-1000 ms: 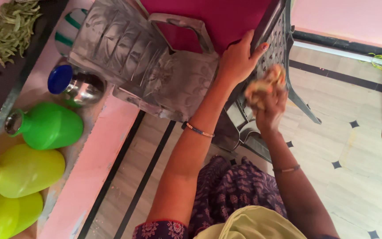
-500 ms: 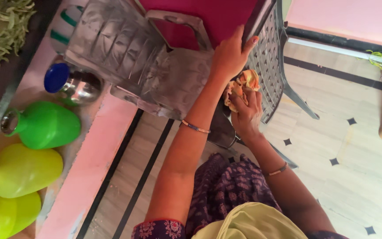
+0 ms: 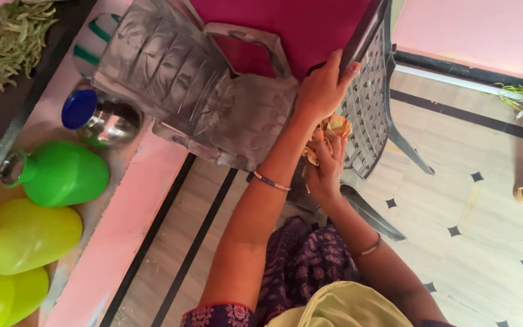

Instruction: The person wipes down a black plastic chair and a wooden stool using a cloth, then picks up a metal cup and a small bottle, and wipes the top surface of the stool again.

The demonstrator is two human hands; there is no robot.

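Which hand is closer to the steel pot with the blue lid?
Left. The left hand grips the chair's edge, nearer the pot; the right hand, holding a cloth, is lower and farther.

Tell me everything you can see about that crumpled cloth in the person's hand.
The cloth is a small rag, yellowish with orange and pale patches, and looks soft and worn. It is bunched into a wad, not spread flat. The right hand grips it from below, fingers wrapped around its lower part, and presses it against the perforated grey seat of the plastic chair, which is tipped on its side. The left hand holds the chair's edge just above, close to the cloth. Whether the cloth is wet cannot be told.
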